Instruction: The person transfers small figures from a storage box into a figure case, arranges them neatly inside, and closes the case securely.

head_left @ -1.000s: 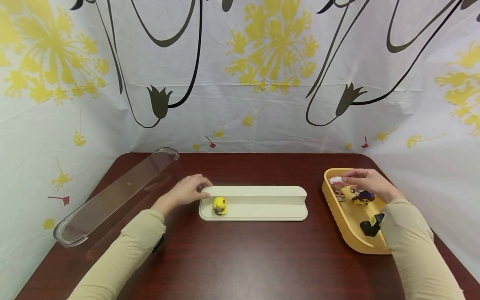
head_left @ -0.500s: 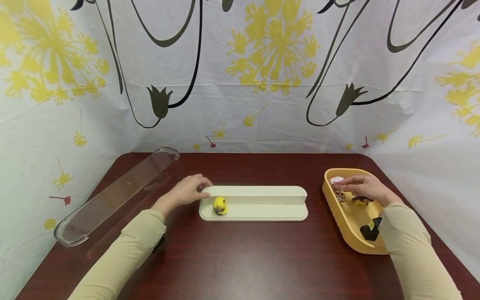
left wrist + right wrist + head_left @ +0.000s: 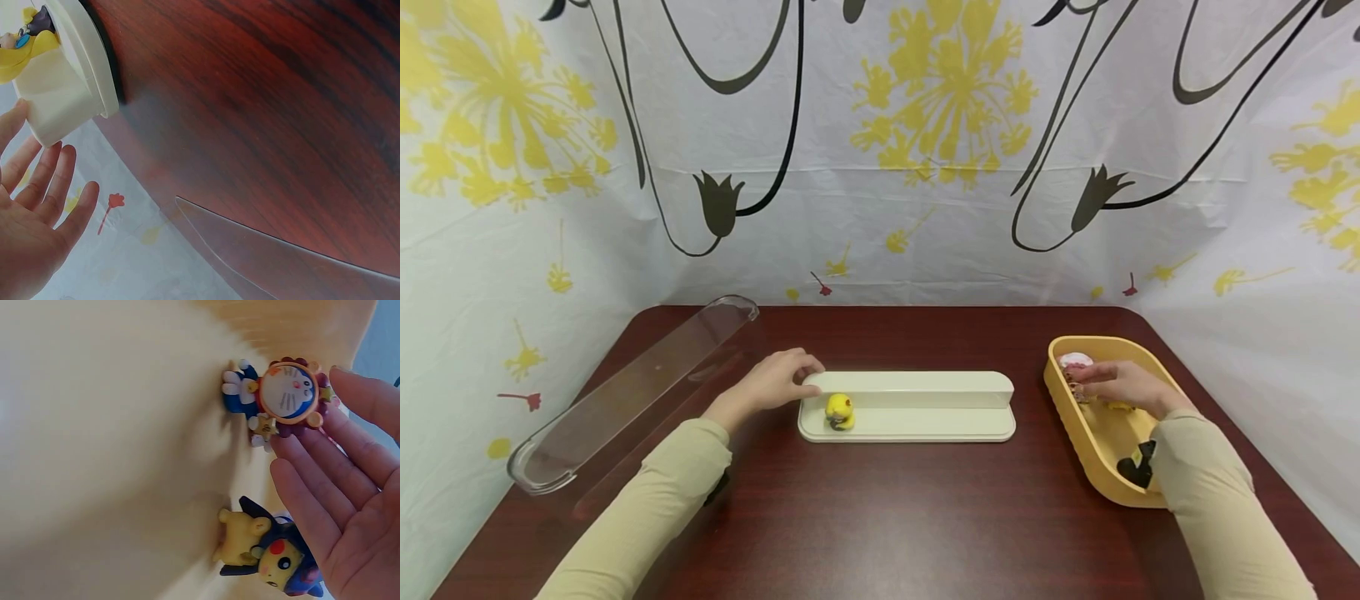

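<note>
My left hand (image 3: 775, 383) grips the left end of a cream stepped display stand (image 3: 932, 423), thumb at its front and fingers behind. On the stand's lower step, at the left, sits a small yellow figurine (image 3: 839, 412). My right hand (image 3: 1127, 387) reaches into a yellow tray (image 3: 1078, 442). In the right wrist view, a blue-and-white cat figurine (image 3: 287, 390) with a mane-like hood stands upright, thumb and fingertips close around its head. Below it in that view is a yellow figurine (image 3: 281, 556) in a dark hat, near the little finger.
A white-and-pink figurine (image 3: 1075, 361) is at the tray's far left corner. A black figure (image 3: 1135, 467) lies nearer the front of the tray. A long clear plastic cover (image 3: 647, 383) slants along the left side of the dark red table (image 3: 910, 517). Patterned cloth (image 3: 880, 275) hangs around it.
My right hand has moved slightly down and left inside the tray, its fingertips now lower among the figurines. The black figure has shifted slightly. My left hand and the stand stay put.
</note>
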Demonstrator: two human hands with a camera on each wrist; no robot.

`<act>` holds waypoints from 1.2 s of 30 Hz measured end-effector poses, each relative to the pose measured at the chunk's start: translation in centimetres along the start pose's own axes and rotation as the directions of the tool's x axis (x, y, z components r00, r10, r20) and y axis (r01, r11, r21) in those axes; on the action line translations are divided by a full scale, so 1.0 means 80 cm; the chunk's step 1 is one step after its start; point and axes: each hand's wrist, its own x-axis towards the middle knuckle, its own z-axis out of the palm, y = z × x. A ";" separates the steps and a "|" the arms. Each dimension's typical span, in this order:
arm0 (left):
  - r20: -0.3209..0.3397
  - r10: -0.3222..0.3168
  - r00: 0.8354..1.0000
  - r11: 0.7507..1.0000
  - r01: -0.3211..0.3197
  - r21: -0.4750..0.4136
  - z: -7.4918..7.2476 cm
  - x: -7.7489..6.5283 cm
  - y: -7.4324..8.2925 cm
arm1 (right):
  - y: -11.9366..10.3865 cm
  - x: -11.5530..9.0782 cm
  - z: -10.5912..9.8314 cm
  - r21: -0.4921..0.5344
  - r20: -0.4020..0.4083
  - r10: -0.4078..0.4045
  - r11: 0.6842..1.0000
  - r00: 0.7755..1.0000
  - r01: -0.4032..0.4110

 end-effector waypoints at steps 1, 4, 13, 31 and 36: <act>0.000 -0.001 1.000 1.000 0.001 0.000 0.000 0.000 0.000 | 0.000 0.000 0.001 0.003 0.004 0.006 1.000 1.000 -0.006; 0.002 -0.003 1.000 1.000 0.003 -0.004 0.000 0.000 0.000 | 0.001 0.002 0.003 -0.007 0.005 0.009 1.000 1.000 -0.009; -0.005 0.006 1.000 1.000 -0.006 -0.009 0.001 0.001 -0.002 | 0.007 0.005 0.010 -0.031 -0.018 -0.040 0.999 0.999 0.040; -0.003 0.002 1.000 1.000 -0.002 -0.012 0.000 0.000 -0.001 | 0.011 0.004 0.012 -0.065 -0.044 -0.015 0.998 0.999 0.012; -0.001 -0.002 1.000 1.000 0.002 -0.011 0.000 0.000 -0.001 | 0.010 0.004 0.011 -0.085 -0.052 -0.022 0.996 0.998 0.018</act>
